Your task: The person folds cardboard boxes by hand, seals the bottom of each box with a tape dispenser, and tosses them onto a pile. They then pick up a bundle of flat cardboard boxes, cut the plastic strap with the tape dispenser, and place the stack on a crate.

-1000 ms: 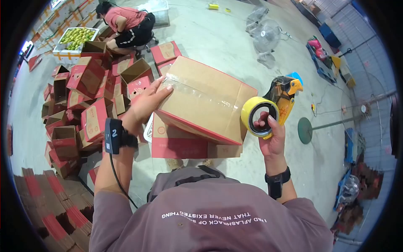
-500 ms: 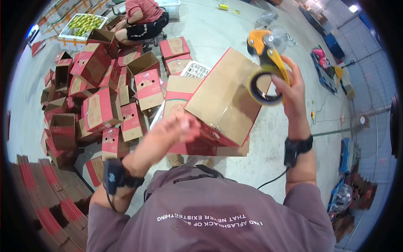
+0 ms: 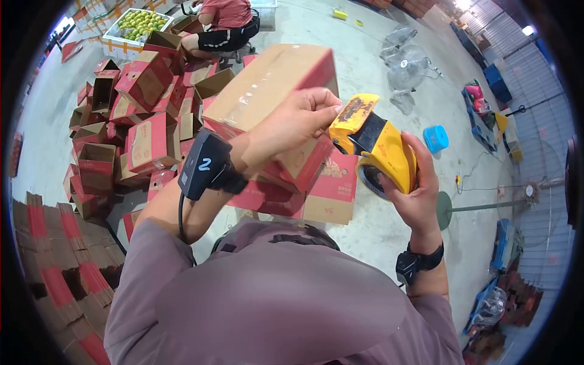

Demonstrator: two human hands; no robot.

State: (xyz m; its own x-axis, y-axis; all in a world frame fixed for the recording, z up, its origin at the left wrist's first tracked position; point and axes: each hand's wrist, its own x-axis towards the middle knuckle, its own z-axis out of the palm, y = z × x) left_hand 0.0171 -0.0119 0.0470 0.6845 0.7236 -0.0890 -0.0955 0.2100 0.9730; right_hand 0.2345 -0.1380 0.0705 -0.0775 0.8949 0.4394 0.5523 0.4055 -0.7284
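My right hand [image 3: 417, 179] is wrapped round a yellow tape dispenser [image 3: 384, 143] with a dark roll low in it. At the dispenser's front end, my left hand [image 3: 307, 112] has thumb and fingers pinched together; whatever is between them is too small to make out. Behind and below my left hand stands a closed red-and-brown cardboard box [image 3: 267, 76], with a shiny strip of clear tape along its top. It rests on other red-printed cardboard [image 3: 328, 204], and my left forearm hides part of it.
Many open cartons [image 3: 152, 143] are heaped at left, near flattened cardboard stacks [image 3: 55, 261]. A crate of green fruit [image 3: 137, 30] stands at the back, beside a seated person [image 3: 225, 21]. A fan [image 3: 406, 64] and a blue tub [image 3: 435, 139] are at right.
The box has turned and shifted left and away. My left hand has risen from beside the box to the dispenser's front. My right hand has lowered and turned the dispenser.
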